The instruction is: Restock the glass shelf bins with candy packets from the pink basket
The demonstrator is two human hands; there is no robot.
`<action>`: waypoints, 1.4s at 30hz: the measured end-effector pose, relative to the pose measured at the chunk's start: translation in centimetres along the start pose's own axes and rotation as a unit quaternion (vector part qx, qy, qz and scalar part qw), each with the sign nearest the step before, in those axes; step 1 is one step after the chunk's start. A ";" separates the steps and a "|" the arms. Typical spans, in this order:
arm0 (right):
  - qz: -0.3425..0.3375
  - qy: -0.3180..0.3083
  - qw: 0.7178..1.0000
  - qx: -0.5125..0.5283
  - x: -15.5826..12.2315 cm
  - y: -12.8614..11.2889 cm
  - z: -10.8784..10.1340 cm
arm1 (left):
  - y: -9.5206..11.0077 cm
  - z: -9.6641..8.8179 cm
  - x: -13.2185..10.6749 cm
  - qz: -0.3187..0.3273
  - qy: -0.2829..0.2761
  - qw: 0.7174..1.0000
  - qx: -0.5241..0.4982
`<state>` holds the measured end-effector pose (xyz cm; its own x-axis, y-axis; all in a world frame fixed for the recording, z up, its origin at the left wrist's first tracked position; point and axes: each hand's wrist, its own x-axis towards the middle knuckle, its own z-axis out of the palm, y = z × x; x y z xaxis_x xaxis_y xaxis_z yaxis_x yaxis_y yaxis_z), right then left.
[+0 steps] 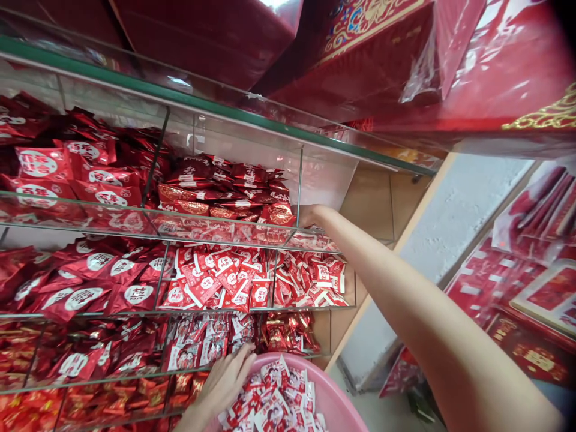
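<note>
My left hand [231, 375] is at the near-left rim of a pink basin [333, 390], with its fingers over the edge. The basin holds many small red-and-white candy packets [274, 405]. My right hand [311, 216] reaches into the right end of a glass shelf compartment, beside a glass divider. Its fingers are mostly hidden, so what they touch does not show. Just left of that divider lies a heap of dark red packets [225, 192]. Below my right hand, small red-and-white packets [310, 279] fill a compartment.
Glass shelves with a green-edged top [135, 90] and upright dividers hold several heaps of red packets [81, 294]. Large red boxes [382, 66] stand above. A wooden side panel [396, 234] bounds the shelves. Wrapped red goods [535, 300] sit at the right.
</note>
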<state>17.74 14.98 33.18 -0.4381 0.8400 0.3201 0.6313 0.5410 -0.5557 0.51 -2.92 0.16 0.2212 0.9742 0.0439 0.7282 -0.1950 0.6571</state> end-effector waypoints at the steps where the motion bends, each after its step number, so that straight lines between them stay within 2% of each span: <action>1: 0.014 -0.016 1.000 -0.015 0.0 0.1 0.0 | 0.0 0.0 0.0 0.000 0.001 1.000 -0.002; 3: 0.041 -0.047 0.997 -0.042 0.1 0.0 -0.3 | 0.1 -0.1 0.0 -0.001 0.002 1.000 -0.005; 9: 0.069 -0.080 0.992 -0.068 0.8 -0.6 -0.6 | 0.2 -0.1 -0.1 -0.009 0.003 1.000 -0.004; 15: 0.079 -0.079 0.993 -0.046 0.7 0.2 -0.6 | 0.3 -0.2 -0.1 -0.010 0.005 1.000 -0.016; 17: 0.081 -0.057 0.994 -0.037 0.1 0.2 -1.3 | 0.4 -0.2 -0.1 -0.007 0.004 1.000 -0.019; 19: 0.079 0.003 0.997 0.006 -0.7 0.0 -2.5 | 0.4 -0.2 -0.1 -0.005 0.004 1.000 -0.017; 21: 0.071 0.092 0.988 0.102 -1.9 -0.3 -4.1 | 0.5 -0.2 -0.1 -0.005 0.002 1.000 -0.011; 23: 0.053 0.159 0.960 0.223 -3.6 -0.6 -5.7 | 0.5 -0.3 -0.1 -0.008 0.001 1.000 -0.005; 25: 0.025 0.175 0.934 0.312 -5.9 -1.1 -6.7 | 0.6 -0.3 -0.1 -0.007 0.001 1.000 -0.004; 27: -0.001 0.167 0.921 0.351 -8.9 -1.9 -6.9 | 0.6 -0.3 0.0 -0.003 0.000 1.000 -0.005; 29: -0.011 0.151 0.918 0.368 -12.4 -2.6 -6.0 | 0.6 -0.3 0.0 0.000 0.001 1.000 -0.004; 31: 0.000 0.129 0.901 0.413 -15.7 -3.1 -4.3 | 0.6 -0.3 -0.1 0.002 0.005 1.000 -0.002; 34: 0.044 0.083 0.842 0.531 -19.7 -2.9 -1.0 | 0.4 -0.1 -0.1 0.006 0.008 1.000 0.000; 38: 0.107 0.022 0.761 0.640 -22.8 -1.1 3.4 | 0.4 -0.1 -0.1 0.003 0.004 1.000 0.008; 40: 0.124 0.017 0.740 0.661 -23.8 -0.1 5.3 | 0.5 -0.1 0.0 0.005 0.002 1.000 0.009; 42: 0.147 0.010 0.730 0.667 -24.9 0.8 6.9 | 0.7 -0.2 0.0 0.009 0.000 1.000 0.010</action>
<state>24.70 -5.79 19.45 -0.3905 0.9198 0.0395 -0.4945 -0.1734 -0.8517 0.86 -3.07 0.77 0.2339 0.9707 0.0549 0.7368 -0.2138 0.6415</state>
